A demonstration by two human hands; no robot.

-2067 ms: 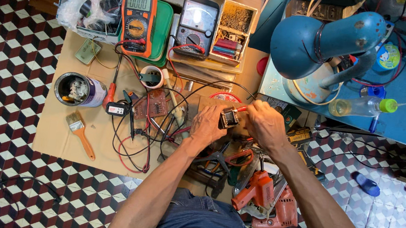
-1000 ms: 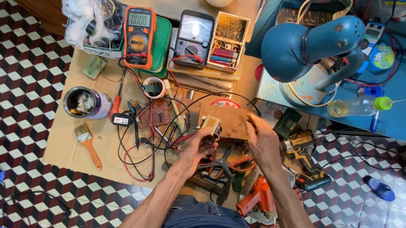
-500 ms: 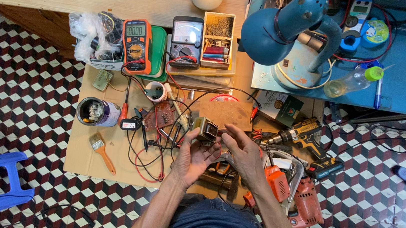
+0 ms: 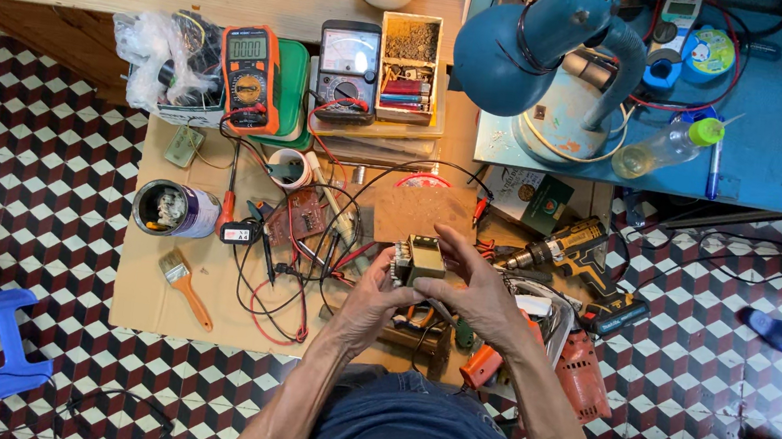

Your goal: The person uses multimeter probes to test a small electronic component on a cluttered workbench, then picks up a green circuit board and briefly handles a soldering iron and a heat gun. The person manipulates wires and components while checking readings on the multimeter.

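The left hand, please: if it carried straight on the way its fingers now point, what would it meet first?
The left hand points up and right, so it first meets the small transformer block that both hands hold. Beyond lies the brown board, though depth is unclear.

- Floor (image 4: 24, 210): tiled in a red, white and black cube pattern; carries a cardboard sheet (image 4: 150, 296) left of the left grip (image 4: 371, 300).
- On the cardboard, left of the grips: open tin can (image 4: 174, 208), paintbrush (image 4: 184, 285), tangled red and black leads (image 4: 278, 285), small circuit board (image 4: 302, 215).
- Beyond the grips: orange multimeter (image 4: 249, 79), analogue meter (image 4: 349, 60), parts box (image 4: 408, 66).
- Right of the right grip (image 4: 480, 297): cordless drill (image 4: 580, 259), blue sandal (image 4: 776, 331).
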